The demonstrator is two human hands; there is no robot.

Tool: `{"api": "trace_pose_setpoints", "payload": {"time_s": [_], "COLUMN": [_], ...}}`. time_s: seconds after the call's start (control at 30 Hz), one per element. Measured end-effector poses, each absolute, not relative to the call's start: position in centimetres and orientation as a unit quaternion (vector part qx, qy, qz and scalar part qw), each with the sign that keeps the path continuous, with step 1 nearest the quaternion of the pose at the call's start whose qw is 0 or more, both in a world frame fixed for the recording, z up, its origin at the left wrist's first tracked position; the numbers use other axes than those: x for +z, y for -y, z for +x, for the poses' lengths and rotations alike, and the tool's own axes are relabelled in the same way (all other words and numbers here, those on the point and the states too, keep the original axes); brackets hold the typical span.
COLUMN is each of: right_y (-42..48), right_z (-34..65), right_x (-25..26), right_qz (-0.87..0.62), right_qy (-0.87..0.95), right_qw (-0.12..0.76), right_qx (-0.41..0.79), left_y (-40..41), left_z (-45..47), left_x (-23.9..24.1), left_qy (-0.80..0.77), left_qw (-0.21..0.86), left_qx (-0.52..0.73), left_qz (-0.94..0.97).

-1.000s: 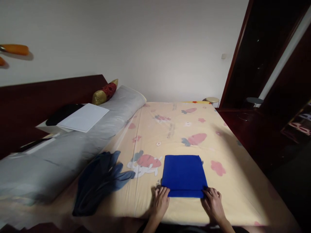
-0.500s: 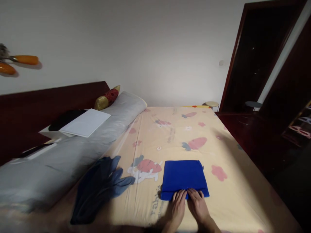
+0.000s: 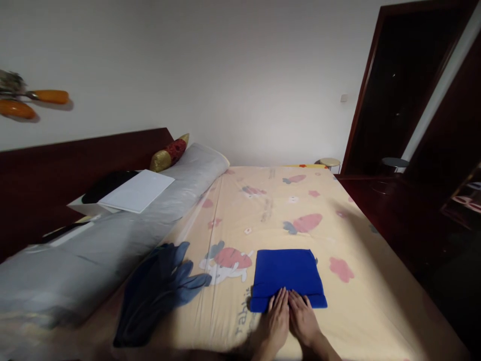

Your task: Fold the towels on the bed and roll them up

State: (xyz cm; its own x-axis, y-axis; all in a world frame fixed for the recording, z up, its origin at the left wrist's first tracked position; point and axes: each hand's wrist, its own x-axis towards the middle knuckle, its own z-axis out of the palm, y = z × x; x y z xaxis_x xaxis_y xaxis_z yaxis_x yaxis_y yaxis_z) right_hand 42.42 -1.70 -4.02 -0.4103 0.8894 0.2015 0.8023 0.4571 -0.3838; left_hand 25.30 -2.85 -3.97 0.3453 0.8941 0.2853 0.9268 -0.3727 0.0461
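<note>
A blue cloth (image 3: 286, 269), folded into a rough rectangle, lies flat on the bed with a narrow fold turned up along its near edge. My left hand (image 3: 278, 310) rests on the middle of that fold, fingers stretched out and pointing away from me. Right beside it, my right hand (image 3: 302, 315) lies flat on the same fold, its fingers also extended. The two hands nearly touch at the fingertips. Neither one grips the cloth.
The bed sheet (image 3: 225, 225) is pale with carrot and rabbit prints. To the left lies a dark blue garment (image 3: 150, 296). Beyond it are a long grey bundle (image 3: 124, 250) and a white board (image 3: 139, 190) by the headboard (image 3: 56, 165). The bed's right edge drops to a dark floor.
My fingers have flattened out and slid slightly farther onto the folded strip; before, they were more bent at its near edge. The whole view has shifted a little.
</note>
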Motion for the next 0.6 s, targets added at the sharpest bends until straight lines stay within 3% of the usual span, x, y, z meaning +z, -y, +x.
{"api": "trace_pose_setpoints", "payload": {"time_s": [0.17,0.37,0.6], "right_y": [0.7,1.3,3.7], "right_z": [46.9,51.4,52.8], "right_x": [-4.3,-4.7,-5.5], "right_qz": [-0.591,-0.628,-0.597], "right_qy": [0.779,0.748,0.767], "right_qw": [0.184,0.212,0.219], "right_qx": [0.095,0.032,0.091], "left_y": [2.4,3.3,5.4], "left_z": [21.2,17.0,15.8], "left_x": [-2.6,-2.2,-4.6], "left_qy": [0.596,0.653,0.627], "left_qw": [0.035,0.087,0.072], "left_qx": [-0.111,-0.113,-0.124], "left_qz": [-0.794,-0.744,-0.766]}}
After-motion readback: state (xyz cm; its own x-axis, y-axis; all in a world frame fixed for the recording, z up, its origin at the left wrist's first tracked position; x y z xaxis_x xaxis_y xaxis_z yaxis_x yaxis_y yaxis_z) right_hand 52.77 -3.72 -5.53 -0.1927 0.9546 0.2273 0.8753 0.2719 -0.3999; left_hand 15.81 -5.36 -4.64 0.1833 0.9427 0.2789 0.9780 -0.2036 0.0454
